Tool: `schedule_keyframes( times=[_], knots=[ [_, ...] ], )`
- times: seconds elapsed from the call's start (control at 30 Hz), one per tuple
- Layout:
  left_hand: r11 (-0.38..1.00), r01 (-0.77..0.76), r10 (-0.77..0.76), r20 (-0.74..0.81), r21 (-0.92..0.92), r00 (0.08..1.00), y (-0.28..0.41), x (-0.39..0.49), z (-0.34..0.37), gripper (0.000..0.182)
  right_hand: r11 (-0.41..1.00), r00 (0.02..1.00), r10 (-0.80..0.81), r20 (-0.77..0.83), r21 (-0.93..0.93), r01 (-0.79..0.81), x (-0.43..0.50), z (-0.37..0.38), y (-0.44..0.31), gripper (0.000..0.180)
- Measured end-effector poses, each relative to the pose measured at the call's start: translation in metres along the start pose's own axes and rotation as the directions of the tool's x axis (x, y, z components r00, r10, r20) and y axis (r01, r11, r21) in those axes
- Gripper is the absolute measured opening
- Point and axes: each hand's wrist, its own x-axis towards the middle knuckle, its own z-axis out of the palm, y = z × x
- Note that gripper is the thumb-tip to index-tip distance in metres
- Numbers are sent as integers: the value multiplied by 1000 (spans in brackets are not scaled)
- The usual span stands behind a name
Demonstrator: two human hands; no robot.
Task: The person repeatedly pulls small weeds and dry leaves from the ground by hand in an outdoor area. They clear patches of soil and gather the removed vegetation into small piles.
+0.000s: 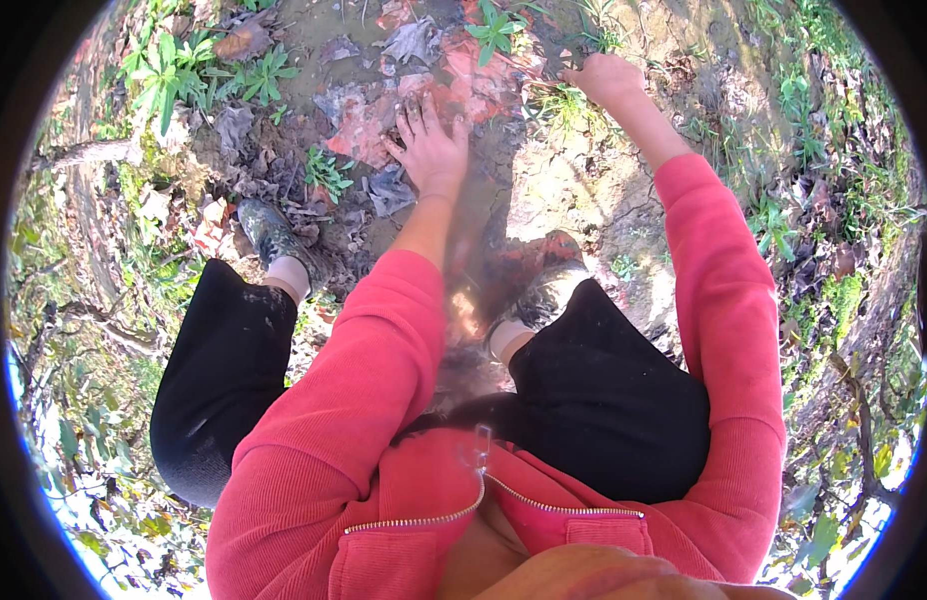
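Observation:
My left hand point(433, 150) lies palm down with fingers spread, its fingertips muddy. Under and around it is a torn, reddish sheet point(358, 127), thin like plastic and partly covered by wet soil. More of this red material point(475, 79) shows past my fingertips. To the right, my right hand point(612, 79) is curled low over the ground, beside a tuft of grass point(568, 105). Thin strands run between the sheet's right side and those fingers. Whether the fingers grip anything is hidden from this angle.
Dry grey leaves point(415, 41) lie on the mud, another point(388, 191) by my left wrist. Green weeds point(167, 79) grow at upper left, and a small plant point(495, 31) stands at the red sheet. My muddy shoes point(272, 232) flank the damp soil point(482, 217). A branch point(85, 154) juts in at left.

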Motion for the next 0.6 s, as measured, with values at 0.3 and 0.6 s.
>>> schedule_keyframes(
  times=[0.3,0.6],
  knots=[
    [999,-5,3,-56,-32,998,0,1,4,70,980,976,-55,209,-178,93,6,-3,-28,51],
    [1000,1,-1,-33,-26,999,0,0,2,71,995,969,-98,228,24,95,1,7,-12,56]
  ],
)
